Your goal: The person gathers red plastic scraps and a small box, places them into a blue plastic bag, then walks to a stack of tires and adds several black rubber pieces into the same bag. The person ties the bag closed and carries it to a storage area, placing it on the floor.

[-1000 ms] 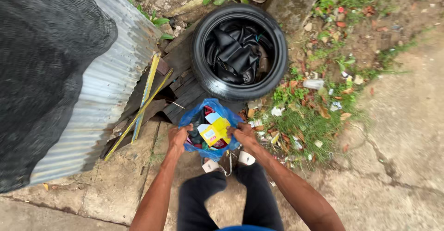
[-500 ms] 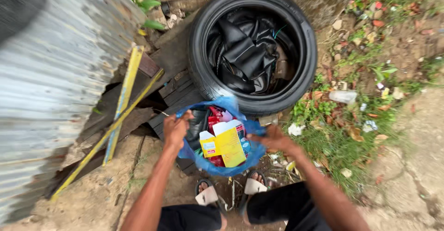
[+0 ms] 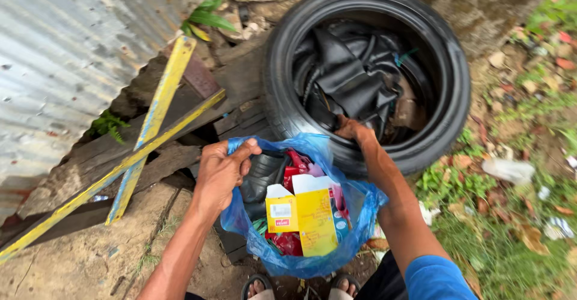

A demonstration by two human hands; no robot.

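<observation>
Beside the black rubber tyre, left hand grips the blue plastic rubbish bag's rim, holding it open, while right hand clutches the far rim.

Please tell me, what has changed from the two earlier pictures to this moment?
The right hand let go of the blue plastic bag and reached forward over the tyre, to the black rubber tubes inside it. The view also came closer. The left hand keeps its grip on the bag's rim, and the yellow carton and red packets remain inside.
</observation>
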